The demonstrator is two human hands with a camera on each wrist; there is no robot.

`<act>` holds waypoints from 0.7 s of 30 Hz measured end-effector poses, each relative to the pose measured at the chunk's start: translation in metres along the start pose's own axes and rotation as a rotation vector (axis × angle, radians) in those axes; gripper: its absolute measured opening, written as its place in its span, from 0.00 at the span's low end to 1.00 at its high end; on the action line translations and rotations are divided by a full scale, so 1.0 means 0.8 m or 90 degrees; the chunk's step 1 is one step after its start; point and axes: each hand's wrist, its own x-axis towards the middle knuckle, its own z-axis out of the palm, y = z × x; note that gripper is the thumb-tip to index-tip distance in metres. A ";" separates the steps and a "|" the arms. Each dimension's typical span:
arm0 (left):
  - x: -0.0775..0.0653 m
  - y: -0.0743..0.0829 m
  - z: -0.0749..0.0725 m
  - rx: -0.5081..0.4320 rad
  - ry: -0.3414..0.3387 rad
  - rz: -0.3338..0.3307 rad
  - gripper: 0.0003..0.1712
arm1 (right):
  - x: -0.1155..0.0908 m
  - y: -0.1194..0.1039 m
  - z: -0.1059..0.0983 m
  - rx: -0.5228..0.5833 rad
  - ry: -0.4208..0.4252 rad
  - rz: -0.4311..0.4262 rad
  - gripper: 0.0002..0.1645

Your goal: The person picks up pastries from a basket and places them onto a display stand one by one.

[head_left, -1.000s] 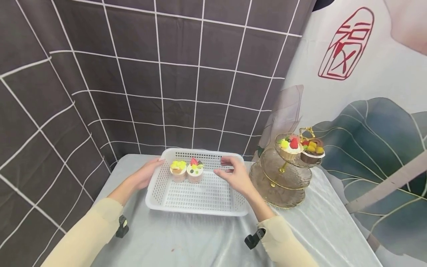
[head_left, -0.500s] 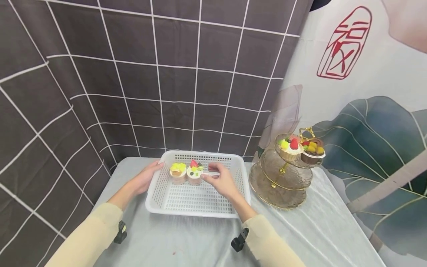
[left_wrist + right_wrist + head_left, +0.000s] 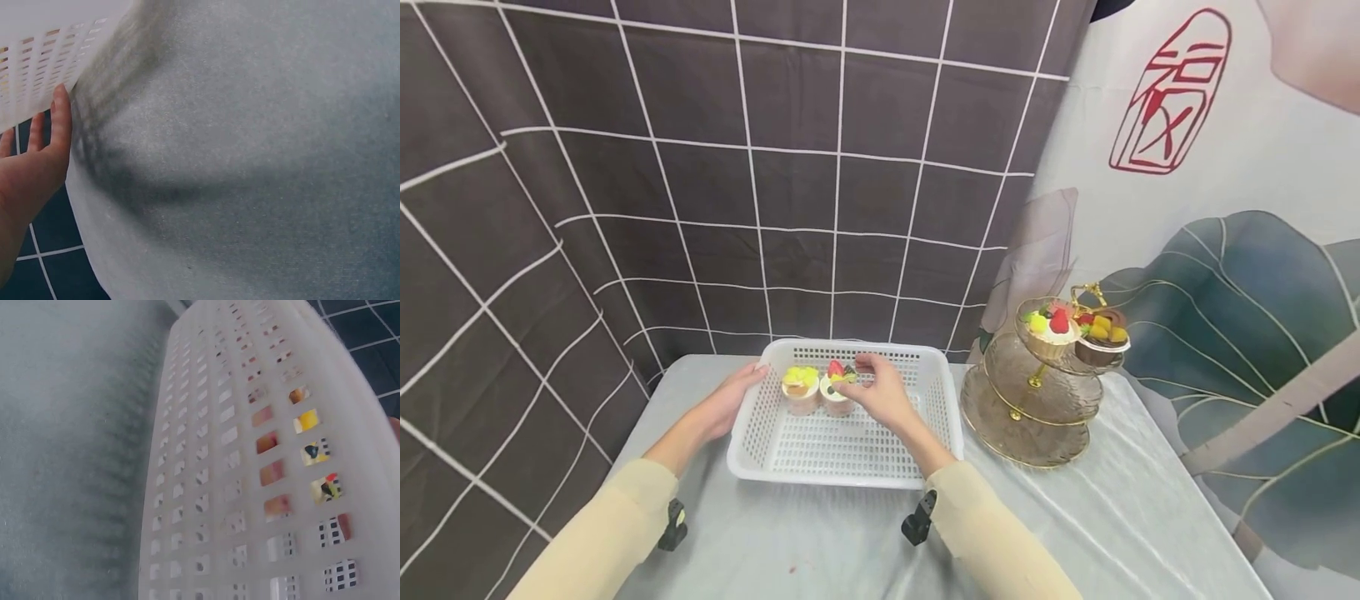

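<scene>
A white plastic basket point(image 3: 842, 479) holds two small dessert cups side by side. One dessert cup point(image 3: 801, 390) has yellow fruit on top; the other dessert cup point(image 3: 837, 402) carries a strawberry and pieces of fruit on white cream. My left hand point(image 3: 727, 407) rests against the basket's left side, with straight fingers point(image 3: 61, 125) touching its perforated outer wall in the left wrist view. Inside the basket, my right hand point(image 3: 883, 398) reaches over the strawberry-topped cup, thumb in front and fingers behind, spaced apart. The basket wall hides most of this hand in the right wrist view.
Right of the basket stands a three-tier glass cake stand point(image 3: 1033, 417) with gold trim. Its top tier bears a strawberry dessert point(image 3: 1054, 333) and a chocolate dessert point(image 3: 1102, 337). A pale cloth covers the table point(image 3: 820, 542); a dark gridded curtain point(image 3: 797, 192) hangs behind.
My right hand has moved left across the basket, from its right part to the strawberry-topped cup. My left hand stays at the basket's left side, and both cups stay in place.
</scene>
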 end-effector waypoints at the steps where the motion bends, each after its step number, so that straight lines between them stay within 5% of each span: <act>1: 0.000 0.000 0.000 -0.004 0.003 0.000 0.39 | 0.001 0.001 0.001 -0.004 0.000 0.000 0.42; 21: 0.001 -0.005 -0.002 0.005 0.014 -0.018 0.40 | -0.006 0.016 0.009 -0.098 -0.054 0.013 0.48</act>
